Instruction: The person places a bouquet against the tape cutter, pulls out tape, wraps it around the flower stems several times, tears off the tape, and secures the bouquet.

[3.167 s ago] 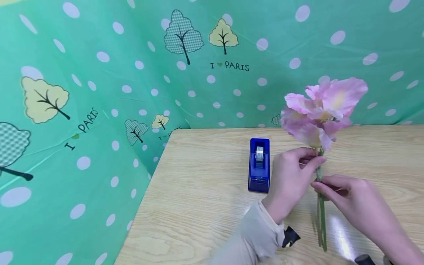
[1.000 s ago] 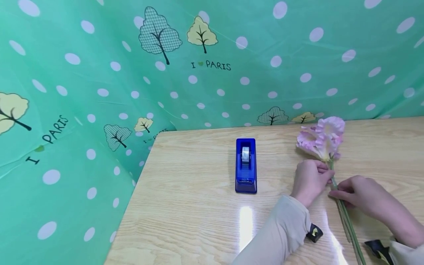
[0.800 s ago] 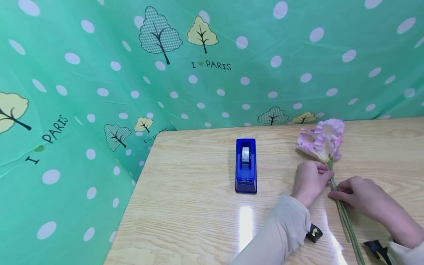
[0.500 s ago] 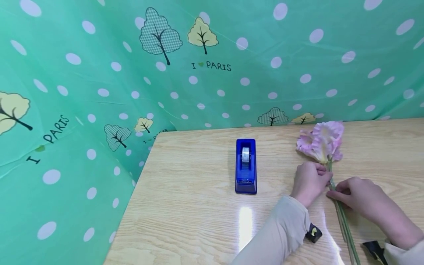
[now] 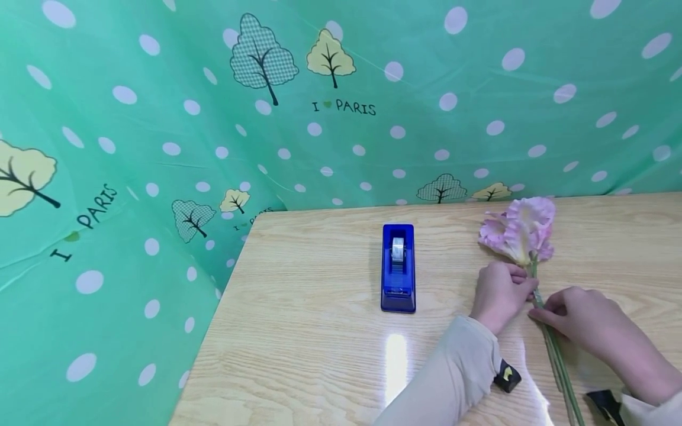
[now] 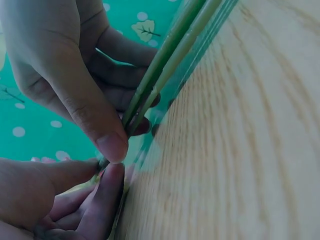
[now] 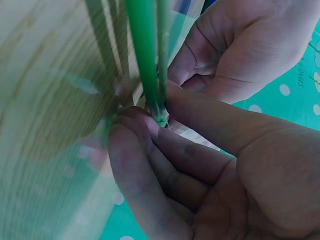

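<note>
Pink artificial flowers (image 5: 524,228) lie low over the right part of the table, petals toward the back, long green stems (image 5: 559,367) running toward the front. Just below the blossoms, my left hand (image 5: 499,296) pinches the stems between thumb and fingers. My right hand (image 5: 594,322) pinches the same stems a little lower. In the left wrist view, two stems (image 6: 172,50) rise from the right hand's thumb and fingers. Both hands nearly meet in the right wrist view, where the stems (image 7: 142,55) run into the right fingertips. What lies under the fingertips is hidden.
A blue tape dispenser (image 5: 398,290) with a tape roll stands left of my left hand. The wooden table (image 5: 298,331) ends at a green dotted cloth (image 5: 213,136) behind and to the left. Black straps (image 5: 507,376) sit at both wrists.
About three seconds ago the flowers were held higher and more upright; both hands have since lowered them toward the table. In the last second the blossoms sank slightly; both pinches stay.
</note>
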The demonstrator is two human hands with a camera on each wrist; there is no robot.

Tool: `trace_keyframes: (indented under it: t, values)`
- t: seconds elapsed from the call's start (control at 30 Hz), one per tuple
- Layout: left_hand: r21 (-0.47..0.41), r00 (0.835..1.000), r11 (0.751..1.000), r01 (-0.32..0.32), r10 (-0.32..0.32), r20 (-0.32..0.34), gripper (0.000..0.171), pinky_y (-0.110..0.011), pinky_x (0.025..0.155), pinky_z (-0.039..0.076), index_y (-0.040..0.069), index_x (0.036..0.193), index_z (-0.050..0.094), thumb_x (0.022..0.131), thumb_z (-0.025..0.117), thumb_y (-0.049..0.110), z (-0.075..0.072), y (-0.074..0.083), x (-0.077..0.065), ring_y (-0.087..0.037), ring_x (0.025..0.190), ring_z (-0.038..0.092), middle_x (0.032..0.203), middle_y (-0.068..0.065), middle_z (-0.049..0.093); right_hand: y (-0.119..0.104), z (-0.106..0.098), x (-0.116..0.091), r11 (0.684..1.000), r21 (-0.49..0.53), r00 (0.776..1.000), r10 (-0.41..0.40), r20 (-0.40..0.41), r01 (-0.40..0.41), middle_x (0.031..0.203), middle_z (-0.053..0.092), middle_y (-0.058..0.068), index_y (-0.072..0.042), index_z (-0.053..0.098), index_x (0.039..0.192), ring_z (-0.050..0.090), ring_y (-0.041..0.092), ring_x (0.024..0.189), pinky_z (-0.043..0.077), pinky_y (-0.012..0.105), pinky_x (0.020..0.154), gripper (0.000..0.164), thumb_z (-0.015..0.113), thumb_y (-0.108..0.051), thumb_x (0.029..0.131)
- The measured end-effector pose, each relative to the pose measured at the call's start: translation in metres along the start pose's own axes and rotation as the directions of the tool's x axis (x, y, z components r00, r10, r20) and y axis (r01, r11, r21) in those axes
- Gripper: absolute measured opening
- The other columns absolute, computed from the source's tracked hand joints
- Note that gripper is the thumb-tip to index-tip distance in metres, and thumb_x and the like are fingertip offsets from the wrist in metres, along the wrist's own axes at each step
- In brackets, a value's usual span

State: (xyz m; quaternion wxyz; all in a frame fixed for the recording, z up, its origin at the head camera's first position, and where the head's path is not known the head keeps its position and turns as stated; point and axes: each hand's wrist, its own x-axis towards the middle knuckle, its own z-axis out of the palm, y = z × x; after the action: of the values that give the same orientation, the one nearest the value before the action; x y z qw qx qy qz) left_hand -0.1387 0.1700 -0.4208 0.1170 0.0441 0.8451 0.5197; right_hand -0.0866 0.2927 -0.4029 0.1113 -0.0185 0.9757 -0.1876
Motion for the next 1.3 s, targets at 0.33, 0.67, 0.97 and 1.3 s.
trace_keyframes:
  t: [0.33,0.67,0.97,1.3]
  values:
    - [0.123,1.0,0.992,-0.014,0.014,-0.001,0.005,-0.009,0.049,0.042,0.022,0.085,0.077,0.086,0.078,0.027,-0.005,0.002,-0.005,0.006,0.045,0.049,0.058,0.014,0.065,-0.003,-0.002,-0.004,1.0,-0.002,0.999,-0.016,-0.044,0.016,0.053,0.046,-0.006,-0.018,0.062,0.063,0.042,0.014,0.053,0.032,0.029,0.053,0.036,0.065,-0.029,0.096]
    - [0.225,0.997,0.972,-0.065,0.072,-0.022,0.004,-0.007,0.057,0.042,0.027,0.082,0.078,0.085,0.078,0.03,-0.009,0.001,-0.004,0.008,0.055,0.052,0.061,0.017,0.066,-0.002,0.0,-0.005,1.0,-0.01,0.997,-0.022,-0.07,0.022,0.05,0.048,-0.006,-0.018,0.064,0.062,0.043,0.014,0.05,0.031,0.028,0.051,0.036,0.065,-0.029,0.096]
    - [0.335,0.974,0.922,-0.194,0.221,-0.043,0.008,-0.005,0.054,0.037,0.031,0.084,0.078,0.089,0.072,0.03,-0.02,0.003,-0.009,0.01,0.055,0.046,0.07,0.022,0.067,-0.01,-0.01,-0.006,0.998,0.001,0.988,-0.055,-0.146,0.056,0.065,0.064,0.0,-0.008,0.076,0.08,0.051,0.015,0.058,0.042,0.036,0.052,0.025,0.064,-0.021,0.096]
    - [0.233,0.942,0.92,-0.316,0.334,-0.042,0.019,-0.004,0.054,0.04,0.023,0.112,0.073,0.097,0.064,0.029,-0.041,0.016,-0.021,0.013,0.057,0.049,0.083,0.017,0.071,-0.025,-0.016,-0.011,0.995,-0.008,0.963,-0.101,-0.252,0.102,0.078,0.073,0.008,-0.002,0.074,0.092,0.067,0.026,0.068,0.053,0.051,0.06,0.02,0.067,-0.02,0.095]
